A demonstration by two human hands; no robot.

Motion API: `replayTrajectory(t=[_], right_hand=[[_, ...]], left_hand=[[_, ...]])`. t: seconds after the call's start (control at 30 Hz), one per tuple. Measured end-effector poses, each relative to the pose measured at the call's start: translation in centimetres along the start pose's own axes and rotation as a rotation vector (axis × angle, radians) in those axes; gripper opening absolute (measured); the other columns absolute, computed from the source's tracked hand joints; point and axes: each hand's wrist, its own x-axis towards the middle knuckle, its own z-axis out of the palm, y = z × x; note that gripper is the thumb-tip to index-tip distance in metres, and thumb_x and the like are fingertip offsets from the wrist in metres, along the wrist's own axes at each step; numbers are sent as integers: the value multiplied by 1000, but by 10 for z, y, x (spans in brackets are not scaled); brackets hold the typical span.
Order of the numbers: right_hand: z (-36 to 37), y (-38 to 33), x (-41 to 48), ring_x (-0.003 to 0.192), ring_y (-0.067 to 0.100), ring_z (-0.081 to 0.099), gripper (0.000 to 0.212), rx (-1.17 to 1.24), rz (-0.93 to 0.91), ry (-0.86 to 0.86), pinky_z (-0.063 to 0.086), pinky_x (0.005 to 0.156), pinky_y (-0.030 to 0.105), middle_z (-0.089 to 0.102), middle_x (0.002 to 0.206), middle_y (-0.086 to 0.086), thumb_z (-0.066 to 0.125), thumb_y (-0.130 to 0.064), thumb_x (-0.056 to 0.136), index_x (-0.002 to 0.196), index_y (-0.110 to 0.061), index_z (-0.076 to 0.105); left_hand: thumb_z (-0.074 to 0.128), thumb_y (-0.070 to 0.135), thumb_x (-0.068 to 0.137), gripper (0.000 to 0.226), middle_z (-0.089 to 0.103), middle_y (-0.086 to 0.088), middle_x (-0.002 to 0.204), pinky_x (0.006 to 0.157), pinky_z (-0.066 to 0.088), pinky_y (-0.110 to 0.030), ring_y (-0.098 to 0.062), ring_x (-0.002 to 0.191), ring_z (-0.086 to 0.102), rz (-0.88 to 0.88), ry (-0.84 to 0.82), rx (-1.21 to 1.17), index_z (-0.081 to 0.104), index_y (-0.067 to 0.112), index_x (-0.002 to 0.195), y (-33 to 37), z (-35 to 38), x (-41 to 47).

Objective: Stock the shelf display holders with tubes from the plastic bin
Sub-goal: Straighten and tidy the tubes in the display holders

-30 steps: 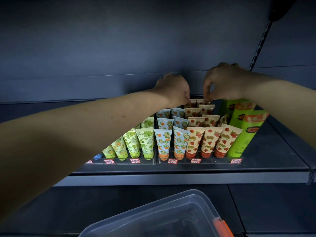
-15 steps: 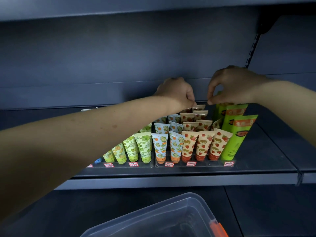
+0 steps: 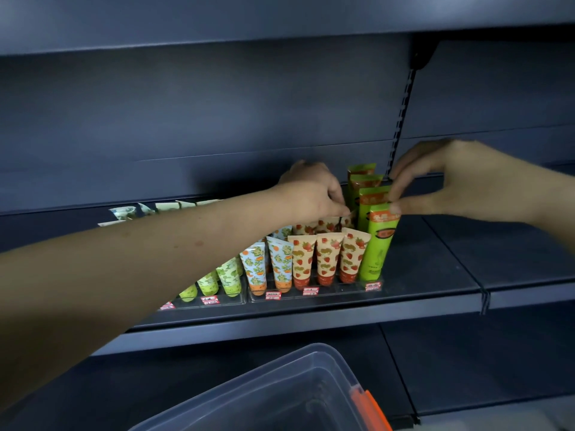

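Overhead, the upper shelf [image 3: 280,23] sat well above both hands, leaving open room over the tubes. The shelf [image 3: 435,269] carrying the stock ended in a straight front lip just ahead of the clear display holders [image 3: 339,289], and its dark surface ran on to the right of them. A slotted upright [image 3: 403,113] rose along the back panel behind the right hand's fingers.

In the holders stood green-print tubes [image 3: 230,276], orange-print tubes [image 3: 255,265], strawberry tubes [image 3: 326,259] and, at the right end, a row of tall green tubes [image 3: 378,241], all caps down. The right hand [image 3: 451,178] kept a narrow pinch across that row, with its thumb on the top of the front tube and its forefinger on one further back. The left hand [image 3: 311,194] reached over the rear strawberry tubes with fingers curled down, fingertips at a tube's crimped top. Whether it gripped that tube could not be told.

The plastic bin [image 3: 280,396], clear with an orange latch [image 3: 373,409], sat below the shelf at the lower edge of view.
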Motion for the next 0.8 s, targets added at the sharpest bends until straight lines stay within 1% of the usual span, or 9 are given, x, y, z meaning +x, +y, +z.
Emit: replayTrajectory(t=[0.07,0.13,0.27,0.37,0.47,0.6,0.73,0.8], right_hand=[[5,2,0,103,-7,51,16,-42,-29,-9,31,87,-1,60,104,-20,73,-46,65,79,-37,72],[9,5,1,102,-5,52,14,-66,-42,10,30,84,-3,60,105,-17,75,-40,68,81,-35,72],[13,8,1,103,-4,52,9,-49,-28,37,31,88,4,60,106,-15,75,-32,71,80,-34,71],[14,9,2,103,-3,53,9,-22,-13,41,30,89,4,61,105,-14,75,-29,72,79,-32,72],[15,9,1,105,-6,51,8,32,13,37,30,90,5,61,105,-16,76,-28,72,77,-32,72],[13,10,1,107,-5,51,7,65,42,31,31,91,9,61,107,-16,76,-26,72,76,-31,72],[13,9,0,105,-7,51,7,72,53,42,29,87,1,61,106,-15,76,-23,73,75,-29,72],[13,9,-1,105,-8,51,8,73,50,49,29,85,-2,61,105,-15,76,-23,73,75,-29,72]], left_hand=[[71,40,80,24,62,6,109,97,43,-29,-13,109,54,-22,-28,-62,74,23,96,-1,1,0],[70,41,81,24,63,6,108,95,46,-28,-11,105,57,-44,-52,-128,74,22,96,-2,2,0],[71,41,80,25,64,5,107,95,48,-30,-11,104,58,-31,-76,-124,75,22,95,-2,6,0],[71,38,81,22,64,6,101,94,48,-31,-11,101,59,-8,-63,-126,75,22,95,-2,8,1],[71,31,82,18,65,4,106,95,49,-33,-12,102,59,-1,-38,-113,75,19,95,-1,9,2],[69,26,83,14,66,4,109,96,48,-34,-13,104,59,-3,-23,-94,76,20,93,-1,9,2],[69,23,84,12,65,5,109,96,48,-35,-13,104,58,11,-3,-86,76,17,91,-1,8,2],[68,22,84,12,65,5,109,95,48,-35,-13,104,58,17,0,-73,76,16,90,0,8,1]])
